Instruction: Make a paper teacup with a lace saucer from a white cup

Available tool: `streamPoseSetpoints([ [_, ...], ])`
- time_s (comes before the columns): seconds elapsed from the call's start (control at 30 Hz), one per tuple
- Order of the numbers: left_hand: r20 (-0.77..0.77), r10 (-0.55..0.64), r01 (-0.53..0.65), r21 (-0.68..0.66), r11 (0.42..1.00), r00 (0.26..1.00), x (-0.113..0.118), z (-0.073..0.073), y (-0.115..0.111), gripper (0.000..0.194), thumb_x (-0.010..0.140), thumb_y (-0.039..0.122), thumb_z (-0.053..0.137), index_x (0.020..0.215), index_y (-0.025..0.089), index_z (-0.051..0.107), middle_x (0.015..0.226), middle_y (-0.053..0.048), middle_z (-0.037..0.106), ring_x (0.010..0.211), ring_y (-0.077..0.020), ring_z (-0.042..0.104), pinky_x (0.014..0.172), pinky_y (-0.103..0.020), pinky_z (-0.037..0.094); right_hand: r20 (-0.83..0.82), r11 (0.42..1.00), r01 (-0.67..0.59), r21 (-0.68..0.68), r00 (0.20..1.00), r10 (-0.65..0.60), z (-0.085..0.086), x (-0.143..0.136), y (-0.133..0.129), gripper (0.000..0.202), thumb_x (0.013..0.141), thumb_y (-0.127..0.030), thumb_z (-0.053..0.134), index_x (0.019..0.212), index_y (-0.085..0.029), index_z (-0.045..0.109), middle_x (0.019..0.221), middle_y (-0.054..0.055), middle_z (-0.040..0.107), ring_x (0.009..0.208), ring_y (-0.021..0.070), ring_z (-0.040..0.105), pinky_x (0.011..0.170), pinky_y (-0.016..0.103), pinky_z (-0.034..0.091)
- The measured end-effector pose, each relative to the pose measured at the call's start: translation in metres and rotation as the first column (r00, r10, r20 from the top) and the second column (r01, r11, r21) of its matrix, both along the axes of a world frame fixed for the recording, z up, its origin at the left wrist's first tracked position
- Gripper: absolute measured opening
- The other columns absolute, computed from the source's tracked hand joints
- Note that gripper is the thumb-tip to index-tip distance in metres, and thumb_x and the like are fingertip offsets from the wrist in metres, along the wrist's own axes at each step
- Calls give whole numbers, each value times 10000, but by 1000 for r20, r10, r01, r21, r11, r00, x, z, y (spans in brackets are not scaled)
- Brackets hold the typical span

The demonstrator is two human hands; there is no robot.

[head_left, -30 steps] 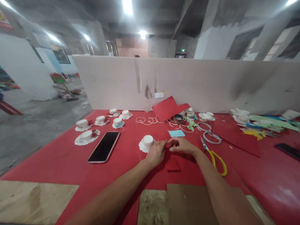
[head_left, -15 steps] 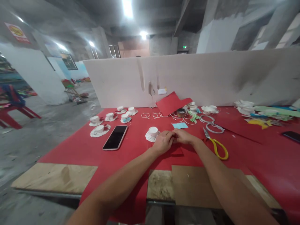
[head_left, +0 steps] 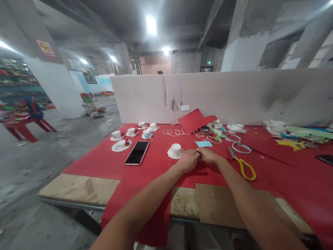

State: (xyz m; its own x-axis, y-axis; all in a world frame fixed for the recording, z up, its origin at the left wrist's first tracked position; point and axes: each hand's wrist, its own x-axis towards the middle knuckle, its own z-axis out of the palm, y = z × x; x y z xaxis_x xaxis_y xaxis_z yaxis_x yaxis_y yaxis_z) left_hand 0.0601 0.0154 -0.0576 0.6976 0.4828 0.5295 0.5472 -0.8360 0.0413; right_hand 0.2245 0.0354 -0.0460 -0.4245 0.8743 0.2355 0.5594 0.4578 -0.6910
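My left hand [head_left: 189,159] and my right hand [head_left: 207,155] meet over the red sheet [head_left: 156,177] that covers the table. Their fingers are closed and pressed together at the tips; whatever lies between them is hidden. Just left of my left hand stands a small white paper cup on a lacy saucer [head_left: 176,150]. Behind the hands lies a light blue piece of paper [head_left: 204,143]. Yellow-handled scissors [head_left: 244,166] rest to the right of my right hand, blades partly apart.
A phone [head_left: 137,153] lies on the left, near several finished-looking cups and saucers [head_left: 121,144]. Farther back are a roll of tape [head_left: 205,130], white cord [head_left: 170,132], red paper [head_left: 193,120] and wire rings [head_left: 241,147]. A pale board [head_left: 221,95] stands along the back edge.
The whole view has shifted, so the table and things appear a little farther right and lower. Both hands stay together beside the cup, with little visible change in their pose.
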Motion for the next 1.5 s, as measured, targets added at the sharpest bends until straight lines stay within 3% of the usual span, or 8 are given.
streamPoseSetpoints([
  [0.23, 140, 68, -61, -49, 997, 988, -15, 7, -6, 239, 893, 243, 354, 929, 159, 575, 849, -75, 595, 819, -169, 540, 761, -311, 422, -127, 996, 58, -72, 990, -67, -8, 6, 0, 106, 542, -204, 680, 551, -147, 591, 523, -33, 562, 512, 107, 466, 518, 219, 349],
  [0.43, 213, -55, 77, -97, 992, 976, -22, 12, -16, 324, 771, 130, 476, 1086, 180, 534, 1037, -78, 588, 979, -186, 524, 845, -336, 424, -322, 984, 129, -124, 933, -162, -4, 14, -4, 247, 672, -309, 615, 848, -145, 558, 642, -14, 601, 566, 122, 552, 539, 231, 418],
  [0.63, 197, -46, 53, -29, 998, 979, -27, 11, -11, 520, 720, 61, 486, 1223, 189, 453, 1197, -96, 512, 1083, -202, 470, 917, -379, 389, -583, 940, 15, -340, 781, -223, 0, 17, -10, 498, 646, -279, 684, 1089, -161, 490, 728, 32, 657, 638, 180, 631, 609, 313, 485],
  [0.73, 208, -43, 45, -5, 999, 977, -26, 11, -8, 434, 753, 125, 519, 1181, 199, 498, 1185, -86, 520, 1066, -198, 474, 905, -366, 392, -522, 956, 93, -278, 821, -232, -4, 10, -7, 468, 658, -300, 663, 1072, -138, 515, 740, 39, 653, 662, 175, 632, 637, 313, 486],
  [0.87, 107, -9, 12, -25, 1000, 994, -25, 10, -8, 198, 806, 141, 469, 893, 192, 639, 905, -59, 612, 872, -171, 527, 812, -326, 410, -403, 962, 222, -158, 875, -269, -13, -5, 0, 465, 629, -304, 664, 1047, -137, 546, 634, -23, 599, 562, 135, 568, 562, 265, 449],
  [1.07, -14, 52, -53, -101, 993, 999, -30, 5, -4, 173, 780, 162, 496, 760, 184, 666, 750, -47, 617, 738, -158, 549, 723, -286, 420, -378, 930, 367, -26, 857, -349, -17, -15, 3, 294, 649, -295, 627, 913, -168, 598, 642, -31, 559, 538, 102, 490, 537, 226, 398],
  [1.37, -108, 122, -129, -60, 990, 987, -27, 9, -7, 182, 796, 252, 502, 743, 164, 651, 737, -68, 639, 738, -191, 575, 690, -300, 429, -429, 949, 290, -124, 847, -315, -13, -1, -12, 308, 763, -450, 496, 830, -154, 550, 452, -71, 449, 330, 72, 360, 330, 185, 264],
  [1.5, -146, 136, -148, -74, 986, 980, -27, 10, -9, 176, 803, 215, 481, 766, 159, 644, 752, -75, 648, 757, -194, 580, 712, -306, 428, -390, 988, 35, -153, 916, -93, -4, 4, -25, 320, 676, -398, 641, 863, -144, 586, 587, -32, 546, 462, 80, 466, 427, 186, 361],
])
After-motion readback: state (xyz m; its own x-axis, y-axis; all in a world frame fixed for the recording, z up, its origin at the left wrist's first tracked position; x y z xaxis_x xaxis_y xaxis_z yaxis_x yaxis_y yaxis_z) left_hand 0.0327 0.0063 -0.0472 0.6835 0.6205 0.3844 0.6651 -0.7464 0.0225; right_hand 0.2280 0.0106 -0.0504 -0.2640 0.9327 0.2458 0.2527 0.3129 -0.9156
